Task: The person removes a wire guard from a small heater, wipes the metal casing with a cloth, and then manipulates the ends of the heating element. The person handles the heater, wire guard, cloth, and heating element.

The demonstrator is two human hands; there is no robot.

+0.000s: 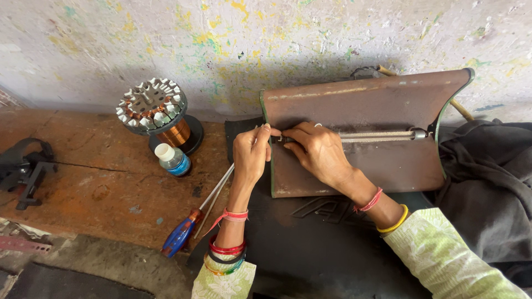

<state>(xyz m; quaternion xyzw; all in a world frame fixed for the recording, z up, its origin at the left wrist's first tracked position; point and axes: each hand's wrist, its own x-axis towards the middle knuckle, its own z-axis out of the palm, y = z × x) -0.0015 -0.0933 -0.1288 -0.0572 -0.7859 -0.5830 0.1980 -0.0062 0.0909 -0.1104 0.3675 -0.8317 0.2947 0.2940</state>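
A wound stator [153,106] and bottle [173,159] stand left of the bent metal plate [360,133], screwdriver [185,230] in front.

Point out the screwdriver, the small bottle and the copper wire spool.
screwdriver [178,237], head view, on its blue handle.
small bottle [173,159], head view, on its clear body below the white cap.
copper wire spool [176,133], head view, on the copper winding.

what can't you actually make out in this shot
- Head view: what the left hand and right hand pinch at the end of the thin rod on the brown metal plate; the fingers cover it.
- Screwdriver: its tip is hidden behind the left hand.
- Black tool: cut off by the left edge.
- Stick behind the plate: mostly hidden by it.
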